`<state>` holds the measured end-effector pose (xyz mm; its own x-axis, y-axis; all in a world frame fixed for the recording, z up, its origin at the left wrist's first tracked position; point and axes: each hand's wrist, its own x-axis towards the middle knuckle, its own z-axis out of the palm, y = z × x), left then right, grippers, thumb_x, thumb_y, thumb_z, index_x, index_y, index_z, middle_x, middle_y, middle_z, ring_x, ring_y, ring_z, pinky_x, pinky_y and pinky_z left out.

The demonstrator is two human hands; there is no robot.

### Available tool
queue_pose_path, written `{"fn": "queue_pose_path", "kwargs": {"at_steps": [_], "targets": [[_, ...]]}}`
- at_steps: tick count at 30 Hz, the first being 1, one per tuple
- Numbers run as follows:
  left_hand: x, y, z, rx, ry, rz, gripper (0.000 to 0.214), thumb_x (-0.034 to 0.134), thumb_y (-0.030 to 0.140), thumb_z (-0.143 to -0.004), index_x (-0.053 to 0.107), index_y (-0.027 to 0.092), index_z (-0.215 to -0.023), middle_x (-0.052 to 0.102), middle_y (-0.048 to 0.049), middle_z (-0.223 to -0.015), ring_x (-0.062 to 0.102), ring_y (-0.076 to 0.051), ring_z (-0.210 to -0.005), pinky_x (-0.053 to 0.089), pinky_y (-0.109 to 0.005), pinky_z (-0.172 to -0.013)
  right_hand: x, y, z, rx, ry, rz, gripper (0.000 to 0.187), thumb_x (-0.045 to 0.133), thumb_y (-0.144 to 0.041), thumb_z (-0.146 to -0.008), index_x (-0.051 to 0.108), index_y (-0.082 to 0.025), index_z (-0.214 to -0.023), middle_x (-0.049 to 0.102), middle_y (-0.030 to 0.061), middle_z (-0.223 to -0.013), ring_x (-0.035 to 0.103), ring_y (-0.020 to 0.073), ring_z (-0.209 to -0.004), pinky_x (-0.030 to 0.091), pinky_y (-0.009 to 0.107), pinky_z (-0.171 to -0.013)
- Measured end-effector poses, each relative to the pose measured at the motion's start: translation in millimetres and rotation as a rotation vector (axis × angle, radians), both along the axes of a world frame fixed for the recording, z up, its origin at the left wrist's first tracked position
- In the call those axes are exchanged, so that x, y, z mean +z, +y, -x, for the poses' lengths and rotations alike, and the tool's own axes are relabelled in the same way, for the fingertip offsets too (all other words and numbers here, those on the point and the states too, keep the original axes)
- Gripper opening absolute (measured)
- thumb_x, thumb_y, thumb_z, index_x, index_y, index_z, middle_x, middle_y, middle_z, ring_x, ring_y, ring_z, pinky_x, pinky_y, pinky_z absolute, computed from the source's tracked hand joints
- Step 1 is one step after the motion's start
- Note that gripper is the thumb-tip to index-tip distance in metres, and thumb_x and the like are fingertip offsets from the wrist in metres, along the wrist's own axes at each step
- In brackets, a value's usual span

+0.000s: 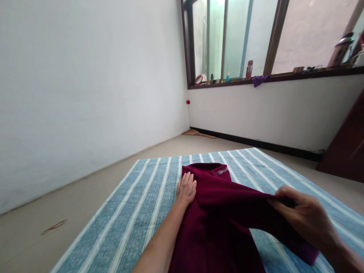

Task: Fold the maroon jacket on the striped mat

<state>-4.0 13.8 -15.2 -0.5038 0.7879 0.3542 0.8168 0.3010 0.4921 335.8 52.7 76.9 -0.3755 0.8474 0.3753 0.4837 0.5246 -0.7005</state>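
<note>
A maroon sweatshirt (210, 212) lies on a blue-and-white striped cloth (142, 204), its far end showing a light "SPOR" print on a small strip. My left hand (187, 188) rests flat on the garment's upper left edge, fingers stretched out. Between the thumb and fingers of my right hand (308, 216) the sleeve is pinched, lifted and pulled out to the right. The sleeve's loose end hangs down below that hand. The garment's near end runs out of the bottom of the view.
On the floor by the far corner lies a broom (199, 133). A thin brown loop (54, 227) is on the floor at left. The window sill (227, 83) holds bottles, a red-rimmed mirror (198, 80) and a purple cloth (259, 80). A dark red panel (347, 151) stands at right.
</note>
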Motion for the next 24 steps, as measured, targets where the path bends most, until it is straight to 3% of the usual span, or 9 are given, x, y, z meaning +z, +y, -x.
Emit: {"fn": "queue_pose_path", "kwargs": {"at_steps": [3,6,9,14,17,21,24], "targets": [[2.6,2.0,1.3,0.001,-0.054,-0.007,0.037,0.051,0.022,-0.086,0.058,0.016,-0.122,0.046,-0.0119,-0.144,0.034,-0.025,-0.137,0.025,-0.043,-0.113,-6.0,-5.2,-2.9,0.046,-0.133,0.007,0.028,0.054,-0.043,-0.079,0.052,-0.021,-0.061,0.051,-0.0025,-0.053,0.048,0.0138,-0.051,0.035,0.025,-0.049],[8.4,5.4,12.4,0.077,-0.142,-0.038,0.033,0.055,0.021,-0.087,0.059,0.016,-0.119,0.046,-0.0132,-0.142,0.037,-0.025,-0.135,0.03,-0.043,-0.111,-18.9,-0.3,-2.4,0.074,-0.199,0.105,0.028,0.052,-0.042,-0.08,0.05,-0.021,-0.061,0.051,-0.0024,-0.054,0.048,0.0146,-0.052,0.035,0.025,-0.048],[14.7,9.5,31.4,0.198,-0.269,-0.067,0.033,0.056,0.029,-0.089,0.056,0.016,-0.119,0.055,-0.0114,-0.13,0.052,-0.026,-0.119,0.042,-0.049,-0.099,-28.3,1.2,-2.7,0.097,-0.149,0.206,0.026,0.049,-0.042,-0.082,0.054,-0.021,-0.066,0.055,-0.0017,-0.06,0.051,0.0154,-0.058,0.038,0.024,-0.051],[27.1,23.5,52.5,0.294,-0.496,-0.047,0.031,0.057,0.035,-0.089,0.058,0.015,-0.114,0.062,-0.007,-0.111,0.062,-0.02,-0.093,0.054,-0.039,-0.078,-21.7,-3.9,-1.5,0.119,-0.096,0.264,0.027,0.049,-0.042,-0.083,0.055,-0.021,-0.068,0.055,-0.0019,-0.062,0.05,0.0147,-0.059,0.038,0.024,-0.051],[38.0,37.3,54.0,0.269,-0.549,-0.015,0.03,0.057,0.034,-0.089,0.057,0.015,-0.113,0.062,-0.0071,-0.109,0.063,-0.018,-0.089,0.055,-0.037,-0.075,-5.4,-5.3,-2.4,0.098,-0.061,0.223,0.028,0.05,-0.043,-0.083,0.057,-0.021,-0.067,0.056,-0.0019,-0.061,0.05,0.0147,-0.058,0.039,0.024,-0.05],[47.2,48.5,54.0,0.25,-0.469,-0.002,0.03,0.057,0.034,-0.089,0.058,0.015,-0.112,0.063,-0.0064,-0.108,0.063,-0.018,-0.088,0.055,-0.037,-0.074,16.1,-4.6,-6.5,-0.027,-0.001,0.02,0.027,0.053,-0.045,-0.081,0.059,-0.022,-0.068,0.059,-0.0007,-0.061,0.054,0.0161,-0.058,0.041,0.026,-0.053],[43.3,44.8,53.3,0.275,-0.334,0.073,0.028,0.059,0.034,-0.088,0.06,0.016,-0.109,0.062,-0.006,-0.109,0.062,-0.02,-0.094,0.053,-0.039,-0.079,13.2,-0.1,-5.5,-0.095,-0.096,-0.095,0.025,0.053,-0.045,-0.081,0.06,-0.023,-0.07,0.061,0.0002,-0.062,0.055,0.0173,-0.057,0.039,0.028,-0.055]]}}
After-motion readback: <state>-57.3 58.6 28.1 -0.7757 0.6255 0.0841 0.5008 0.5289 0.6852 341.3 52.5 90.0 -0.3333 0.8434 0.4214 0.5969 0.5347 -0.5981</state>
